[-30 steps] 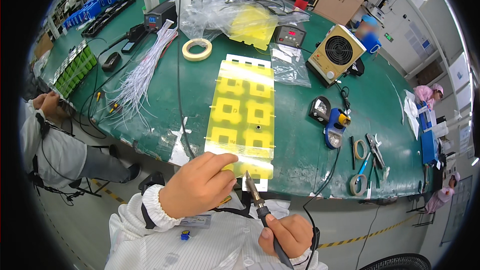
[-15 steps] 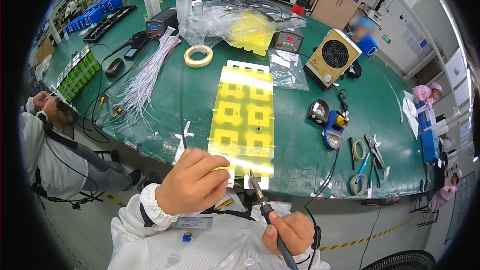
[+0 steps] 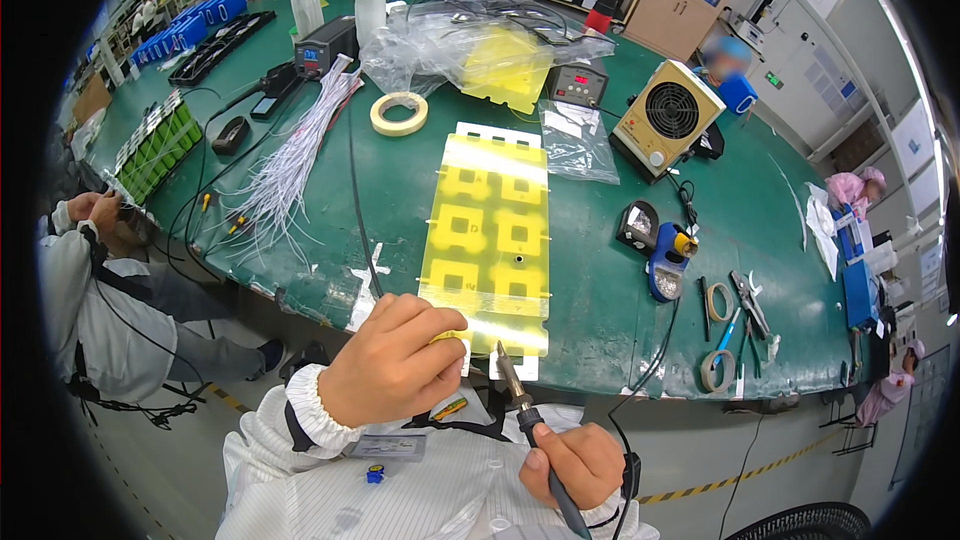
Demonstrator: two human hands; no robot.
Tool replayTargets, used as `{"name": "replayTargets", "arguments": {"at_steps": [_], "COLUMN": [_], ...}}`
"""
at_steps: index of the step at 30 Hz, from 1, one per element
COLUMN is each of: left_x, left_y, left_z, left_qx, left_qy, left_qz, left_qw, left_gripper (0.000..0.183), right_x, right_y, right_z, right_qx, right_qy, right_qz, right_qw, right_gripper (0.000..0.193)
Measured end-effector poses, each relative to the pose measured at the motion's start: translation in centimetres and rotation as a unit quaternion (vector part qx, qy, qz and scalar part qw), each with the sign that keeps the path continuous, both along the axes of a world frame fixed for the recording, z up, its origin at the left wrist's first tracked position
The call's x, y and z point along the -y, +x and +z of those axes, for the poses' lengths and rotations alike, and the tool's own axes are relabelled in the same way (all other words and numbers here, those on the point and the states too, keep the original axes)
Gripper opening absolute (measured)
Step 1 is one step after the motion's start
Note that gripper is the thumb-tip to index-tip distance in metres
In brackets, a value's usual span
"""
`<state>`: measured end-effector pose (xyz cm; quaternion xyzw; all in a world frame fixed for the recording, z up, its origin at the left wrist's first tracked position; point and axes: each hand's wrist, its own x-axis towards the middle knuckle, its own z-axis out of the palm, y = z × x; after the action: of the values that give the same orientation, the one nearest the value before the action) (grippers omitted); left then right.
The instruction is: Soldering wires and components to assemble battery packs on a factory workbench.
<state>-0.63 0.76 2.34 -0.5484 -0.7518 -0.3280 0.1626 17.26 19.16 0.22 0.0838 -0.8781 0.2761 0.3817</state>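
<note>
My right hand (image 3: 572, 468) grips a soldering iron (image 3: 520, 402) by its dark handle. The iron's metal tip points away from me and meets the near edge of a yellow insulating sheet (image 3: 485, 245); actual contact is hard to tell. This sheet lies over a white board whose tabs stick out at both ends, with square cut-outs showing through. Left of the tip, my left hand (image 3: 393, 360) is closed in a pinch over the sheet's near left corner. A thin dark wire (image 3: 358, 190) runs from the table into its fingers, which hide the end.
Beyond the sheet are a tape roll (image 3: 398, 114), plastic bags and a soldering station (image 3: 578, 83). White wires (image 3: 290, 155) lie left. At right stand a fan unit (image 3: 668, 112), an iron holder (image 3: 667, 260) and pliers (image 3: 750, 302). Another person (image 3: 110, 310) sits at left.
My left hand has shifted slightly right and up, and the dark wire has swung left at its far part. The soldering iron stays nearly in place.
</note>
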Motion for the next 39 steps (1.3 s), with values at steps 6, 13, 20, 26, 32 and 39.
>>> {"name": "replayTargets", "arguments": {"at_steps": [6, 13, 20, 26, 32, 39], "left_x": [-0.2, -0.6, -0.9, -1.0, -1.2, -1.4], "left_y": [0.0, 0.0, 0.0, 0.0, 0.2, 0.3], "left_z": [-0.1, -0.2, -0.4, -0.3, -0.4, -0.6], "left_qx": [0.006, 0.002, -0.004, -0.044, -0.05, -0.056], "left_qy": [-0.014, -0.013, -0.025, -0.046, -0.05, -0.047], "left_qz": [0.003, 0.003, -0.001, 0.025, 0.049, 0.053], "left_qw": [1.0, 1.0, 1.0, 0.998, 0.996, 0.996], "left_gripper": [0.017, 0.016, 0.017, 0.019, 0.014, 0.014], "right_x": [0.0, 0.1, 0.0, -0.1, -0.1, 0.1], "right_y": [0.0, 0.1, 0.2, 0.2, 0.3, 0.4], "right_z": [0.0, -0.1, -0.4, -0.7, -0.8, -0.7], "right_qx": [0.003, 0.004, 0.002, 0.002, -0.001, -0.008], "right_qy": [-0.001, 0.011, 0.015, 0.006, 0.006, 0.016], "right_qz": [0.007, 0.0, 0.015, 0.014, 0.01, 0.003], "right_qw": [1.0, 1.0, 1.0, 1.0, 1.0, 1.0], "right_gripper": [0.017, 0.017, 0.018, 0.017, 0.018, 0.019]}}
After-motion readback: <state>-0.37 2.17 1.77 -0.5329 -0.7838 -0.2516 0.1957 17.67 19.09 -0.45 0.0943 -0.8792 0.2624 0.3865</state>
